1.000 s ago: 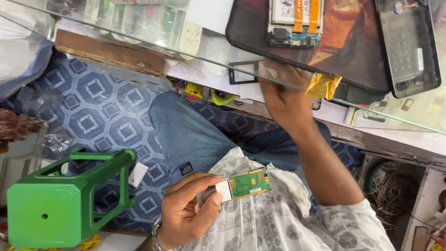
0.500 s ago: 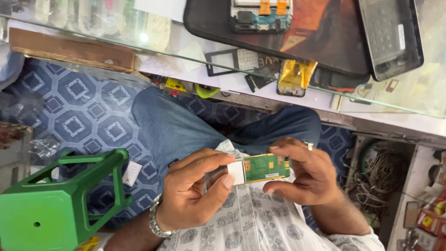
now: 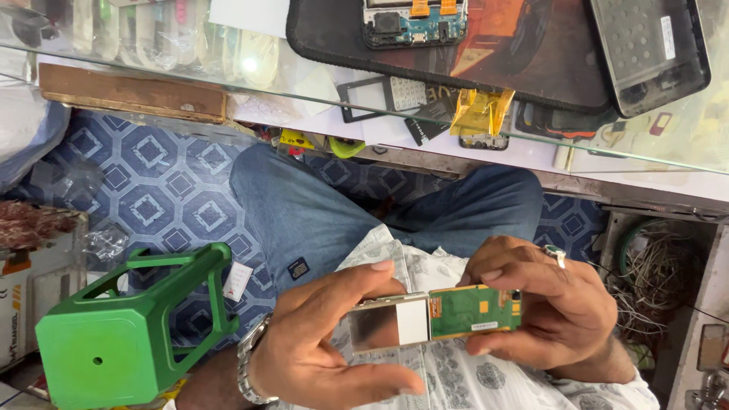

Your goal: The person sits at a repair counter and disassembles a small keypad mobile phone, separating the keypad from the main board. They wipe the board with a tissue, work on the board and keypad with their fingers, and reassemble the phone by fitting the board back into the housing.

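Right hand point(image 3: 558, 307) brought down from the glass counter point(image 3: 425, 125) onto one green circuit board point(image 3: 437, 319), board pinched at both ends, left hand point(image 3: 326, 342) cupped palm-up, two hands, one green stool point(image 3: 125, 334) beside.

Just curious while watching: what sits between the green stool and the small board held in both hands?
In the head view, between the green stool and the board lie the left hand, its wristwatch and a blue-jeaned leg.

Open air surrounds the grip; the green stool point(image 3: 114, 334) stands well left, the glass bench point(image 3: 668, 163) edge beyond.
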`<state>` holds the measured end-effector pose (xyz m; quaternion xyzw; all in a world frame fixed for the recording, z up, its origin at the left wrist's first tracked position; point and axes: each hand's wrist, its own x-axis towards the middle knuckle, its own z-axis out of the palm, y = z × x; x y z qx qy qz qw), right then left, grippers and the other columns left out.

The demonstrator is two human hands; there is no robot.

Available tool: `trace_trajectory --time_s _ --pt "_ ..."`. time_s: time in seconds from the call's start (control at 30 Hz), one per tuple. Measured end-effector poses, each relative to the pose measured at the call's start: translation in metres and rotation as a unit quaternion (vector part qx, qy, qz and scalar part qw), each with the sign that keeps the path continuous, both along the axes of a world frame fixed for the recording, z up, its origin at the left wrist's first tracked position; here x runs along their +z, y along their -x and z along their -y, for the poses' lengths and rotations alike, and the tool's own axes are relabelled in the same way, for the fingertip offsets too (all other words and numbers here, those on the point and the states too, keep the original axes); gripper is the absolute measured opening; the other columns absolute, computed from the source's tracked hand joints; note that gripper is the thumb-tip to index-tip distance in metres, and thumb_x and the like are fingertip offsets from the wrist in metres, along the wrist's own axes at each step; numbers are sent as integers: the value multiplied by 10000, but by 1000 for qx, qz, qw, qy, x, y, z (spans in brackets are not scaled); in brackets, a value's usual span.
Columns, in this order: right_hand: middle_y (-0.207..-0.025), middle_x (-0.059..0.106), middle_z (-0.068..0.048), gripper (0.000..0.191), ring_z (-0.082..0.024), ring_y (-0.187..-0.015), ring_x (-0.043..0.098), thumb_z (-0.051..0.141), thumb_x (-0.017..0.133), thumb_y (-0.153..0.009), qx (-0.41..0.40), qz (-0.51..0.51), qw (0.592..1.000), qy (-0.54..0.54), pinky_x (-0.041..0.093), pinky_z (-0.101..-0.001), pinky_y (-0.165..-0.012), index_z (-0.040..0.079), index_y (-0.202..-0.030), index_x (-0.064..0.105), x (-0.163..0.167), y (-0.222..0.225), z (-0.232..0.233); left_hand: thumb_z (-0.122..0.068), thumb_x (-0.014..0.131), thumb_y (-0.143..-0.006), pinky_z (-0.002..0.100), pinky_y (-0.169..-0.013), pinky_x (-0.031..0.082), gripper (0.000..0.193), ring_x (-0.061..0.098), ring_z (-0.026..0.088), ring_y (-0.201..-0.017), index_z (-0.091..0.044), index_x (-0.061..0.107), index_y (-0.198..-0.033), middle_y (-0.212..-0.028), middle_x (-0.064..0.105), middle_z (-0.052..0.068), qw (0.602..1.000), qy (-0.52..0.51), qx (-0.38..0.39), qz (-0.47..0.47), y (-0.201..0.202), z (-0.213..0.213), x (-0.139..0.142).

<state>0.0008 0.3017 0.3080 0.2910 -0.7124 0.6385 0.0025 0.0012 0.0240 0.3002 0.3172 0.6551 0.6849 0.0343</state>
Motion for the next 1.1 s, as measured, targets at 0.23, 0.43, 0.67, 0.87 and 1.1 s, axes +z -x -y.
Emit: trace_trajectory --time_s 0.23,0.43,0.67,0.87,1.1 --pt "-914 693 -164 560 -267 -840 723 160 892 -792 9 4 999 32 581 -424 -733 -54 -1188 558 7 3 5 -235 939 -914 287 -846 642 744 760 208 -1020 0 502 -1468 -1204 704 169 999 44 -5 -21 -4 0 -4" --pt "-894 695 -148 554 -260 -825 728 156 891 -794 17 0 999 45 576 -412 -716 -52 -1184 557 5 4 8 -184 935 -919 294 -847 656 603 774 225 -1015 -12 576 -1372 -1199 706 169 999 40 -4 -27 -2 1 -1" --pt "-1046 697 -176 683 -274 -953 737 189 901 -832 36 32 995 92 582 -417 -787 -6 -1355 508 -10 -3 3 -172 957 -893 303 -822 651 581 777 233 -993 7 595 -1310 -1142 716 164 996 59 12 -60 -1 0 6" --pt "-1138 718 -224 761 -290 -1007 738 173 900 -866 65 89 985 133 571 -442 -868 22 -1466 458 -25 -14 -2 -173 965 -875 284 -798 661 586 784 230 -1003 6 604 -1300 -1151 715 172 996 57 31 -58 -5 -1 4" --pt "-1321 639 -310 760 -379 -1263 649 182 916 -844 121 223 944 212 521 -519 -1095 12 -1426 457 -47 -23 -2 -169 972 -841 296 -780 655 597 783 221 -951 15 611 -1279 -1120 718 181 997 34 50 -43 -10 -5 -2"
